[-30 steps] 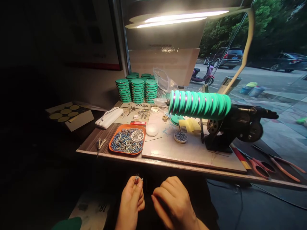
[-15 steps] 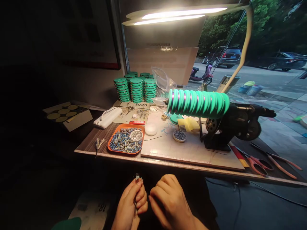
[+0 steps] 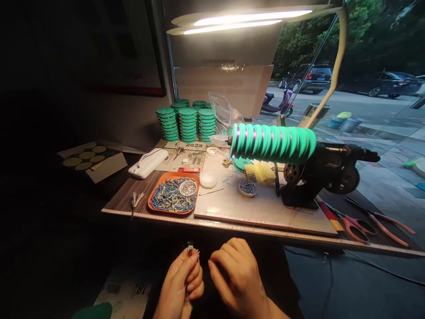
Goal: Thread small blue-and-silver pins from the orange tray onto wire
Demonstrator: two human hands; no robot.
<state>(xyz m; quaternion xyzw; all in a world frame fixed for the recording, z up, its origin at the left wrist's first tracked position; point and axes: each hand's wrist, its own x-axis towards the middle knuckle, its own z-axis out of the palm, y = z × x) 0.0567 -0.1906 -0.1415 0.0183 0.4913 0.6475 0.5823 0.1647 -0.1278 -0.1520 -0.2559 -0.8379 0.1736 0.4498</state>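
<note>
left hand (image 3: pixel 181 283) pinches tiny bundle (image 3: pixel 190 247) — right hand (image 3: pixel 237 277) beside.

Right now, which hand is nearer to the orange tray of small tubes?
The left hand. It is below the table edge, almost straight under the orange tray, pinching a small metal piece. The right hand is beside it, further to the right.

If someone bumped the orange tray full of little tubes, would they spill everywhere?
Probably. The orange tray looks shallow and sits by the table's edge, so a hard bump might tip it. The tubes are small, round and loosely heaped, so they would likely roll and scatter.
</note>
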